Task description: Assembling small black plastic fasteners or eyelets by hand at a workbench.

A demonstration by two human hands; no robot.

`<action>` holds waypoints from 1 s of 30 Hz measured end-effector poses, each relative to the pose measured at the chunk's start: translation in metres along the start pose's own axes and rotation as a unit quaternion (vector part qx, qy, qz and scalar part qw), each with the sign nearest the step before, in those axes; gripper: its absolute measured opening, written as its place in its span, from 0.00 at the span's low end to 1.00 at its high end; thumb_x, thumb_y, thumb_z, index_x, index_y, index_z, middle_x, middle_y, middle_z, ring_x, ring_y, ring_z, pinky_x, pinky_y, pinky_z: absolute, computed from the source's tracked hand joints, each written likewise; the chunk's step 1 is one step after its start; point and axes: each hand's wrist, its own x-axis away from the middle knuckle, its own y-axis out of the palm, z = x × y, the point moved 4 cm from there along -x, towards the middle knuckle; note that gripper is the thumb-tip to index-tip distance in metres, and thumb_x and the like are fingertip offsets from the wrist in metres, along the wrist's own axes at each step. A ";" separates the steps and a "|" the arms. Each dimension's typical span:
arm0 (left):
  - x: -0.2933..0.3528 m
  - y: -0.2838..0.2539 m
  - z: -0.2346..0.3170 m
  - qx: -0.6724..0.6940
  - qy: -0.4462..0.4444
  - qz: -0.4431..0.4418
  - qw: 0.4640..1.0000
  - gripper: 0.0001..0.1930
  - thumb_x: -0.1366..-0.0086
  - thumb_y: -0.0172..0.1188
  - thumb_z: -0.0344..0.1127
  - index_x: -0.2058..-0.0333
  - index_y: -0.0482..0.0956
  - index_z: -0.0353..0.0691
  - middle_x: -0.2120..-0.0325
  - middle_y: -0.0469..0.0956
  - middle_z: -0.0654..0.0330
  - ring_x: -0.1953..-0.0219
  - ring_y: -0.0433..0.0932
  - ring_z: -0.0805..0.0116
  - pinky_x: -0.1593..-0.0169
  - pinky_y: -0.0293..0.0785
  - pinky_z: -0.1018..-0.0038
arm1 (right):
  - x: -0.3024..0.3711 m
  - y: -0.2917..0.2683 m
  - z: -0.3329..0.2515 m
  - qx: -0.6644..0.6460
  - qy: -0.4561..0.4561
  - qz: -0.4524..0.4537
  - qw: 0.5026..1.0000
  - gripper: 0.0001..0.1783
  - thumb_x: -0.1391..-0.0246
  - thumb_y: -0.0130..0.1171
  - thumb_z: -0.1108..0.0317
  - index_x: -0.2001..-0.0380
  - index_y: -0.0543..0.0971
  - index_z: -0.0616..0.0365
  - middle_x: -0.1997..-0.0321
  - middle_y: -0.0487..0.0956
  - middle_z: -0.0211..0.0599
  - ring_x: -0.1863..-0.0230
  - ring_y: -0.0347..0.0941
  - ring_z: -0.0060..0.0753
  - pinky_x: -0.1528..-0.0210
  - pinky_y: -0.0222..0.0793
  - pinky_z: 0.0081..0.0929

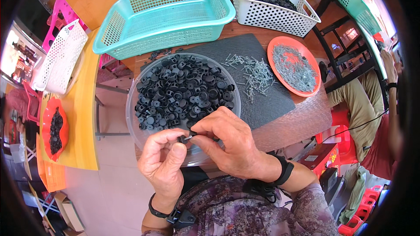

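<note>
Over the near rim of a round clear tub [131, 105], my two hands meet. My left hand [162, 161] pinches a small black plastic part [182, 139] between thumb and fingers. A short metal screw [188, 137] bridges from it to another small black piece [192, 133], which my right hand [229, 142] grips with thumb and index finger. How far the screw sits in either piece is hidden by the fingertips. Many loose black plastic parts [183, 89] fill the tub just beyond my hands.
Loose screws [253, 75] lie on a dark mat [280, 100], beside an orange plate [272, 46] of screws. Behind stand a teal basket [164, 43] and a white basket [271, 22] with black parts. A red dish [63, 126] is at left; another person [358, 100] sits at right.
</note>
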 end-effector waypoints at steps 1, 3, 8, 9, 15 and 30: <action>0.000 0.000 0.000 0.009 -0.003 0.005 1.000 0.12 0.42 0.62 0.31 0.64 0.73 0.31 0.66 0.77 0.53 0.66 0.76 0.70 0.58 0.72 0.76 | -0.001 -0.001 -0.002 0.000 0.000 0.000 1.000 0.14 0.61 0.62 0.80 0.68 0.73 0.62 0.73 0.73 0.39 0.73 0.66 0.40 0.71 0.61 0.34; -0.001 0.000 0.001 0.018 -0.006 0.010 1.000 0.12 0.42 0.62 0.32 0.64 0.73 0.31 0.66 0.77 0.52 0.66 0.76 0.70 0.58 0.73 0.75 | -0.003 -0.003 -0.006 0.016 -0.007 -0.017 1.000 0.16 0.62 0.63 0.80 0.66 0.74 0.62 0.71 0.74 0.39 0.73 0.67 0.40 0.69 0.62 0.33; -0.003 0.000 -0.003 0.108 -0.075 -0.005 0.991 0.13 0.42 0.62 0.34 0.65 0.72 0.30 0.68 0.77 0.52 0.68 0.76 0.66 0.61 0.73 0.73 | 0.000 -0.005 -0.007 -0.002 0.004 -0.003 1.000 0.17 0.62 0.64 0.79 0.65 0.75 0.61 0.70 0.74 0.38 0.72 0.68 0.38 0.69 0.63 0.31; -0.003 0.000 -0.003 0.108 -0.075 -0.006 0.991 0.13 0.42 0.62 0.34 0.65 0.72 0.30 0.68 0.77 0.52 0.68 0.76 0.66 0.61 0.73 0.73 | 0.002 -0.006 -0.005 -0.030 0.035 -0.006 0.999 0.16 0.62 0.64 0.79 0.65 0.75 0.61 0.70 0.74 0.38 0.71 0.68 0.38 0.68 0.64 0.30; -0.002 0.003 -0.007 0.133 -0.090 -0.024 0.987 0.13 0.43 0.63 0.33 0.65 0.73 0.30 0.69 0.77 0.51 0.69 0.75 0.66 0.65 0.73 0.72 | 0.007 -0.009 -0.001 -0.104 0.125 -0.002 0.987 0.14 0.60 0.64 0.79 0.66 0.76 0.60 0.74 0.74 0.34 0.72 0.69 0.30 0.74 0.64 0.25; 0.000 0.013 0.003 0.041 -0.063 -0.046 0.996 0.11 0.46 0.64 0.30 0.67 0.75 0.32 0.70 0.76 0.53 0.73 0.75 0.66 0.70 0.73 0.74 | 0.019 -0.020 0.007 -0.340 0.267 -0.012 0.902 0.14 0.50 0.60 0.77 0.58 0.77 0.64 0.64 0.76 0.32 0.66 0.69 0.16 0.67 0.64 0.14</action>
